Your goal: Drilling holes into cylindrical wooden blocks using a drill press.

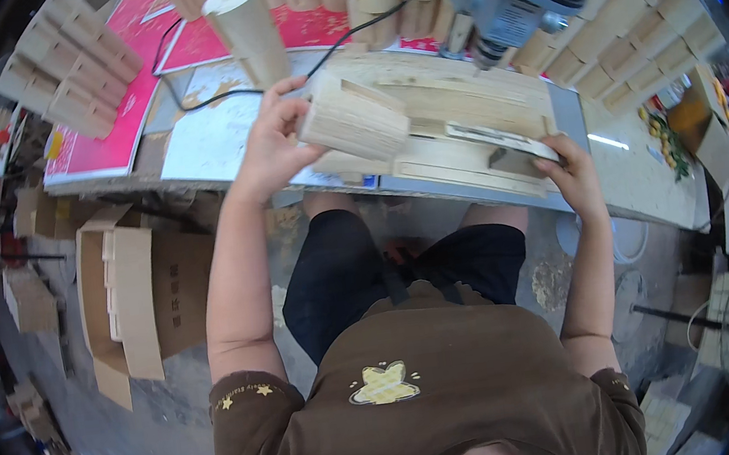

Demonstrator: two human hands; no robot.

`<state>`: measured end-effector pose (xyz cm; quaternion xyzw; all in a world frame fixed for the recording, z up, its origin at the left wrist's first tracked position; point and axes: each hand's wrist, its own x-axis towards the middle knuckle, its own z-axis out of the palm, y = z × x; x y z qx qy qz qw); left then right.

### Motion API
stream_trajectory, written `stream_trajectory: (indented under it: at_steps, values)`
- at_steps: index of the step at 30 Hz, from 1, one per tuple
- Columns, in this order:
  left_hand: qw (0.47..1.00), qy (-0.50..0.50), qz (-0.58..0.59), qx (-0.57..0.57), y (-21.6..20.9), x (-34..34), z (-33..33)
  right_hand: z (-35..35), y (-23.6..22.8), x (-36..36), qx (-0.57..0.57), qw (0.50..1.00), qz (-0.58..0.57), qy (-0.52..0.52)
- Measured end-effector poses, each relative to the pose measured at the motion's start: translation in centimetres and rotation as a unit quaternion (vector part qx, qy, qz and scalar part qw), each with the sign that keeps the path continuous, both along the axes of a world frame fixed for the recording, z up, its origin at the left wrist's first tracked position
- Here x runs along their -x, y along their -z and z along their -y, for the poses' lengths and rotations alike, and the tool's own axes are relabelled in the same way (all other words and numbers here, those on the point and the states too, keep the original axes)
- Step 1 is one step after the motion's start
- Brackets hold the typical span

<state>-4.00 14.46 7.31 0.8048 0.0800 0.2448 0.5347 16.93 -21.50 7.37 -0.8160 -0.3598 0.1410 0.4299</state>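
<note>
The left hand (274,148) is holding a pale wooden block (355,119) above the near edge of the tabletop (569,114), its grip pinching the block's left end, with the thumb below and the fingers above; the block is tilting, its right end sitting lower and a slot showing along its upper side; the right hand (572,170) is pinching the right end of a narrow pale bar (498,138) between thumb and fingers; the bar is slanting across a long wooden board (474,80), its left end pointing toward the block but staying apart from it; whether the bar is touching the board, one cannot tell; a machine head (528,2) is hanging over the board's far side, beyond the bar; a pale wooden cylinder (248,36) is standing upright beyond the left hand; a black cable (366,23) is running behind the block, and a cardboard box (178,289) is standing at the lower left.
</note>
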Motion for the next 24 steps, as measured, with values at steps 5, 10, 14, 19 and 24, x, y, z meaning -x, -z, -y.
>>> stream_trajectory:
  at_steps: [5,10,14,19,24]
  values:
    - [0.975,-0.152,-0.066,-0.149,-0.5,4.7,-4.8,0.4,1.2,1.1,-0.043,0.998,0.049,-0.017]
    - [0.907,-0.314,-0.110,-0.259,1.5,7.7,-7.3,-0.5,1.7,1.4,-0.097,0.995,-0.021,-0.013]
    - [0.923,-0.374,-0.041,-0.084,4.7,7.7,-6.9,-0.4,1.9,1.4,-0.105,0.993,-0.052,0.005]
    - [0.913,-0.400,-0.084,-0.007,8.5,7.8,-7.0,-0.5,1.9,1.7,-0.095,0.994,-0.052,0.013]
    - [0.913,-0.401,-0.062,0.032,7.8,7.6,-6.8,0.2,2.0,1.6,-0.084,0.995,-0.041,0.029]
